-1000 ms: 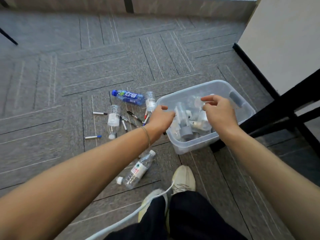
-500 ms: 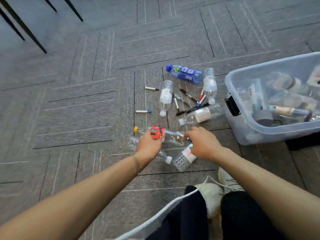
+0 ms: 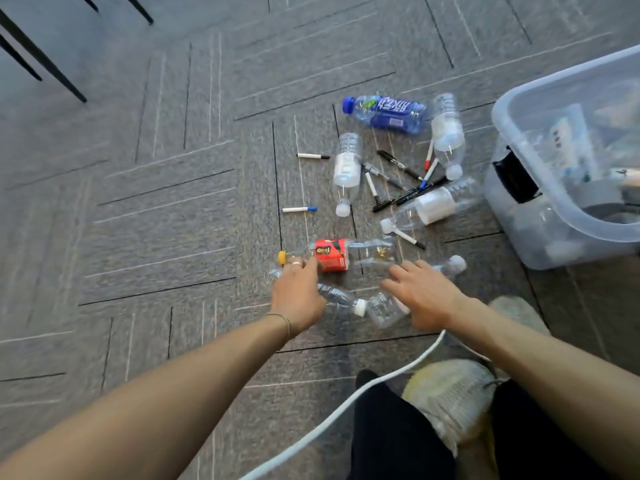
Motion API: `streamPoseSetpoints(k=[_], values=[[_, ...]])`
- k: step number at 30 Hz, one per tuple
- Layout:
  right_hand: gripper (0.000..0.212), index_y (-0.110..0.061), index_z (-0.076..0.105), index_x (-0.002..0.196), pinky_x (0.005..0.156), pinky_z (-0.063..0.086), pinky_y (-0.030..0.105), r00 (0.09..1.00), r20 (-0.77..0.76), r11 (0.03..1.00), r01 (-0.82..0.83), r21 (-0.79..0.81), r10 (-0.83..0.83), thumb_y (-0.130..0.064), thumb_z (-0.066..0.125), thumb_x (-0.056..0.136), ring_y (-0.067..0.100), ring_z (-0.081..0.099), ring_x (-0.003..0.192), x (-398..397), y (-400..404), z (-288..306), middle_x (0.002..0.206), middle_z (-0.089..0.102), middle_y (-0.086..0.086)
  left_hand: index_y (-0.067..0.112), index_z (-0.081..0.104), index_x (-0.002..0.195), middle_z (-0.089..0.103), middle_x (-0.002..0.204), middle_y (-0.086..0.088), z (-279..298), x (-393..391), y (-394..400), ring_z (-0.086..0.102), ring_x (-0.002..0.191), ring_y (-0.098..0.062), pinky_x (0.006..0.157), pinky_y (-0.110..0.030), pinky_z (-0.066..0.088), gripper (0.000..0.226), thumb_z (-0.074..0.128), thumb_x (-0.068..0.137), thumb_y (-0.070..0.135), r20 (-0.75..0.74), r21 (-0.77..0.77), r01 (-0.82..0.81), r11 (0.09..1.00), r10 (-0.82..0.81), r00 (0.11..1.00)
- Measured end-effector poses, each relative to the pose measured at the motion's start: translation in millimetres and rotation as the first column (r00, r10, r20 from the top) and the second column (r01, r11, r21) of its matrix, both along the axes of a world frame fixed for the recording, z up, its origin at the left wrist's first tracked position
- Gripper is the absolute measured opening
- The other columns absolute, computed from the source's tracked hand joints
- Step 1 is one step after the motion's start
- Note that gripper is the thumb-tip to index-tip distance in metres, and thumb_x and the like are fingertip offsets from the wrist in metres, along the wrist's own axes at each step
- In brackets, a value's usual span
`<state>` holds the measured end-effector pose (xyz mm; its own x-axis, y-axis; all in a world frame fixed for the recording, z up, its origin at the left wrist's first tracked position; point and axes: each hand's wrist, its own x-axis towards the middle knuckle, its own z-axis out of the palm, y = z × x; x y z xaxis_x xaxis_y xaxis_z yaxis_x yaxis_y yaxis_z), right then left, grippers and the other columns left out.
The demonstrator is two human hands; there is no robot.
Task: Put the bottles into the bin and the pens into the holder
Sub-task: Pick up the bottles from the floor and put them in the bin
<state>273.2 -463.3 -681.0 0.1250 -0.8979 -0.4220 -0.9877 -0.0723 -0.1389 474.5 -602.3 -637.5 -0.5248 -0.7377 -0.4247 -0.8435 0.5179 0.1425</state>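
Your bin [image 3: 568, 237] already holds some items, but most work remains: several bottles lie on the floor left of the bin, pens [image 3: 398, 183] scattered among them. No holder shows. Your left hand [image 3: 298, 296] touches the red-labelled bottle [image 3: 332, 254], fingers loosely spread; your right hand [image 3: 420, 292] rests spread over a clear bottle [image 3: 384, 308], neither gripping yet.

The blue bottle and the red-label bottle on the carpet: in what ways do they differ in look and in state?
The blue bottle has a blue cap and blue label; the red-label bottle has a yellow cap and a clear body. The blue bottle lies far from the hands, untouched; the red-label bottle lies near, with the left hand at its neck. Both lie on their sides, caps pointing left, outside the bin.
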Motion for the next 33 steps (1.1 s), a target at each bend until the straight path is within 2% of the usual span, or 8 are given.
streamPoseSetpoints(k=[2, 8, 11, 16, 20, 24, 28, 33], values=[[0.061, -0.023, 0.053, 0.130, 0.088, 0.044, 0.038, 0.994, 0.062, 0.990, 0.094, -0.102, -0.088, -0.027, 0.068, 0.071, 0.024, 0.050, 0.106, -4, 2, 16, 0.120, 0.054, 0.003, 0.020, 0.053, 0.120, 0.057, 0.115, -0.008, -13, 1, -1, 0.057, 0.108, -0.033, 0.073, -0.039, 0.043, 0.045, 0.061, 0.078, 0.009, 0.056, -0.033, 0.134, 0.990, -0.132, 0.990], [0.066, -0.018, 0.061, 0.127, 0.077, 0.042, 0.040, 0.933, 0.229, 0.868, 0.347, -0.356, -0.279, -0.009, 0.067, 0.062, 0.030, 0.053, 0.097, -28, 3, 83, 0.109, 0.057, 0.006, 0.028, 0.051, 0.131, 0.055, 0.124, -0.005, -60, 2, 5, 0.050, 0.120, -0.030, 0.090, -0.044, 0.040, 0.055, 0.065, 0.077, 0.029, 0.233, -0.053, 0.306, 0.951, -0.286, 0.930], [0.070, -0.019, 0.059, 0.134, 0.083, 0.047, 0.041, 0.899, 0.295, 0.820, 0.422, -0.387, -0.324, -0.010, 0.070, 0.065, 0.028, 0.053, 0.102, -39, -1, 112, 0.114, 0.059, 0.005, 0.028, 0.057, 0.126, 0.060, 0.119, -0.005, -68, -3, 5, 0.054, 0.115, -0.030, 0.086, -0.044, 0.035, 0.050, 0.067, 0.078, 0.037, 0.269, -0.100, 0.338, 0.936, -0.301, 0.915], [0.068, -0.017, 0.058, 0.137, 0.088, 0.047, 0.039, 0.855, 0.348, 0.731, 0.512, -0.452, -0.384, -0.016, 0.071, 0.071, 0.026, 0.055, 0.103, -71, -5, 163, 0.113, 0.060, 0.005, 0.031, 0.062, 0.117, 0.064, 0.108, -0.005, -47, 4, 4, 0.057, 0.103, -0.031, 0.076, -0.041, 0.033, 0.048, 0.065, 0.069, 0.029, 0.251, -0.070, 0.286, 0.956, -0.261, 0.932], [0.070, -0.016, 0.056, 0.142, 0.085, 0.046, 0.037, 0.747, 0.404, 0.583, 0.664, -0.468, -0.527, -0.022, 0.072, 0.075, 0.028, 0.058, 0.102, -113, -5, 202, 0.110, 0.060, 0.006, 0.028, 0.067, 0.118, 0.060, 0.093, -0.002, -6, 9, 7, 0.057, 0.087, -0.029, 0.069, -0.038, 0.037, 0.059, 0.070, 0.061, 0.039, 0.090, -0.093, 0.260, 0.961, -0.252, 0.964], [0.078, -0.022, 0.048, 0.150, 0.084, 0.046, 0.037, 0.576, 0.427, 0.412, 0.809, -0.419, -0.697, -0.034, 0.073, 0.078, 0.027, 0.059, 0.104, -170, 13, 229, 0.112, 0.059, 0.005, 0.031, 0.061, 0.130, 0.049, 0.093, 0.003, 56, -15, 0, 0.058, 0.086, -0.024, 0.068, -0.036, 0.045, 0.066, 0.069, 0.067, 0.051, -0.054, -0.046, 0.206, 0.977, -0.209, 0.976], [0.081, -0.025, 0.042, 0.152, 0.087, 0.047, 0.038, 0.429, 0.393, 0.290, 0.885, -0.365, -0.814, -0.038, 0.072, 0.078, 0.033, 0.060, 0.111, -230, 34, 243, 0.122, 0.061, 0.011, 0.033, 0.055, 0.134, 0.055, 0.110, 0.002, 125, -79, -3, 0.064, 0.094, -0.019, 0.073, -0.033, 0.047, 0.068, 0.073, 0.076, 0.063, -0.254, 0.112, 0.046, 0.993, -0.016, 0.967], [0.085, -0.016, 0.025, 0.160, 0.098, 0.047, 0.044, 0.279, 0.303, 0.181, 0.932, -0.313, -0.911, -0.029, 0.068, 0.088, 0.040, 0.053, 0.129, -272, 65, 263, 0.144, 0.053, 0.020, 0.033, 0.055, 0.117, 0.064, 0.100, 0.017, 185, -198, 31, 0.067, 0.086, -0.004, 0.075, -0.031, 0.057, 0.052, 0.080, 0.077, 0.056, -0.492, 0.399, 0.030, 0.916, 0.186, 0.850]])
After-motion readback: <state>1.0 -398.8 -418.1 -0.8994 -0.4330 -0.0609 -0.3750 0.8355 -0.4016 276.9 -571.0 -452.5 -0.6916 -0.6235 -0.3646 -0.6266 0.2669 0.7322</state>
